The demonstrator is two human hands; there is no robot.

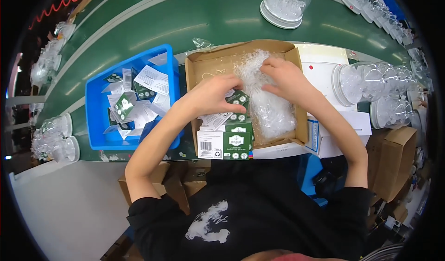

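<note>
An open cardboard box lies in front of me. In its right part is a tangled heap of thin clear plastic strands, with a clear plastic bag of similar strands nearer me. My right hand has its fingers curled into the heap's right side. To the left, my left hand has a green-and-white folded card tag between thumb and fingers. Below that hand, more card tags lie overlapping in the box. A stack of folded tags sits at the box's near edge.
A blue bin with many loose tags stands to the left. Clear domes on white bases, such as this dome, stand on the green conveyor. More domes lie sideways on the right, by white boxes.
</note>
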